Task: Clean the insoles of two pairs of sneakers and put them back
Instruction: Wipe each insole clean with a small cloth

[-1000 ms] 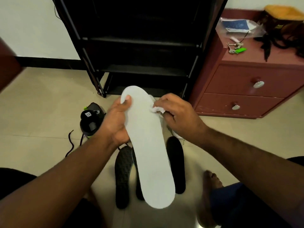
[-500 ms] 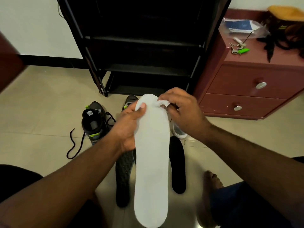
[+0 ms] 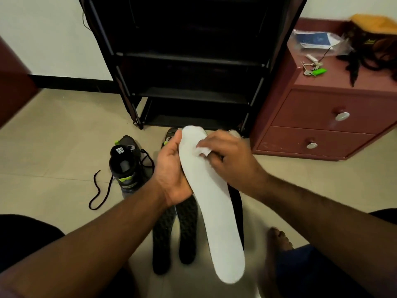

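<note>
White insole gripped by left hand, right hand pinching white wipe, beige tiled floor, black shoe rack.

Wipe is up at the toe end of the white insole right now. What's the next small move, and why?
Probably draw the right hand and its white wipe down the white insole toward the heel. The wipe sits near the toe end, most of the length below it looks not yet covered by this stroke, and the left hand grips the insole's edge to steady it.

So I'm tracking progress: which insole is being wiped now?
The white insole, held up by the left hand while the right hand rubs a wipe on it; the dark insoles lie on the floor.
</note>
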Tool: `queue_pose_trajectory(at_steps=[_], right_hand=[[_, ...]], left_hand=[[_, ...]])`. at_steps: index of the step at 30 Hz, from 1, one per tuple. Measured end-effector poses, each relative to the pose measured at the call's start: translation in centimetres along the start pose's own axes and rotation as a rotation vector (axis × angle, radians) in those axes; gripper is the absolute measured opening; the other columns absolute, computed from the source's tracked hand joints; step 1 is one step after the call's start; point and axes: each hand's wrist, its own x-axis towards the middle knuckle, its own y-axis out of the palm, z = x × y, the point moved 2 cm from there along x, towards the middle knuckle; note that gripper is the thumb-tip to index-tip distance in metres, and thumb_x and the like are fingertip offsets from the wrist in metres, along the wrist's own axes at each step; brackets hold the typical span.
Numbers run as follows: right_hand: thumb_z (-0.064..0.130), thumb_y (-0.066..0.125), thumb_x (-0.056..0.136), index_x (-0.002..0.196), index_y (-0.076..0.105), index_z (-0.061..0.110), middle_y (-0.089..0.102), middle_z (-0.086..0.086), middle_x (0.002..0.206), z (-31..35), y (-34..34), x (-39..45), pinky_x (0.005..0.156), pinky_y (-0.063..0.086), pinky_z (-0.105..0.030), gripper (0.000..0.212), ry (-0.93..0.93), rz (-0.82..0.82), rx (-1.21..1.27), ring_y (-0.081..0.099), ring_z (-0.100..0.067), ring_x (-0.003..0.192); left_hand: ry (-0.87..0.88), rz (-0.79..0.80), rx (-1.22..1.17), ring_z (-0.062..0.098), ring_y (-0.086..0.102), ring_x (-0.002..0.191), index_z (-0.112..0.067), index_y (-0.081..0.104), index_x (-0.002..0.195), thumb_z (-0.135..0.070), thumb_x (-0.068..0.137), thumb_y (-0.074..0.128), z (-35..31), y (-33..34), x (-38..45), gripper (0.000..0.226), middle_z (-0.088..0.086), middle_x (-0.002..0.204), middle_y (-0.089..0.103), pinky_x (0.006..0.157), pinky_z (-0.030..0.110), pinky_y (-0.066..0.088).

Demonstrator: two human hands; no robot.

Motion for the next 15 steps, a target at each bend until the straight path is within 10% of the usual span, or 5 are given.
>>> queue_pose_trajectory(at_steps=[4, 9, 15], right_hand=[[-0.003, 0.066, 0.075, 0.095, 0.073, 0.003, 0.067, -0.009, 0.09, 1.9, 1.3, -1.1, 0.077, 0.048, -0.022, 0.021, -0.114, 0.11, 0.014, 0.061, -0.015, 0.084], [0.005, 0.07, 0.079, 0.096, 0.073, 0.007, 0.063, 0.005, 0.087, -2.0, -0.6, 0.2, 0.071, 0.047, -0.017, 0.018, 0.284, -0.07, 0.0, 0.056, -0.002, 0.076], [0.008, 0.071, 0.081, 0.1, 0.073, 0.008, 0.067, 0.001, 0.093, 0.1, -0.2, 0.0, 0.073, 0.048, -0.013, 0.019, 0.248, -0.013, 0.116, 0.06, -0.004, 0.082]], left_hand=[[-0.053, 0.006, -0.038, 0.027, 0.065, 0.1, -0.028, 0.08, 0.094, -0.075, 0.091, 0.021, 1.5, 0.2, -0.1, 0.075, 0.012, 0.109, 0.067, 0.096, 0.042, 0.046], [-0.082, 0.053, 0.018, 0.036, 0.052, 0.115, -0.032, 0.058, 0.135, -0.068, 0.092, 0.031, 2.8, 0.8, -0.3, 0.062, 0.018, 0.138, 0.055, 0.106, 0.058, 0.036], [-0.087, 0.055, 0.129, 0.029, 0.065, 0.095, -0.025, 0.062, 0.129, -0.075, 0.088, 0.029, 3.0, 0.5, -0.1, 0.072, 0.015, 0.112, 0.067, 0.093, 0.053, 0.047]])
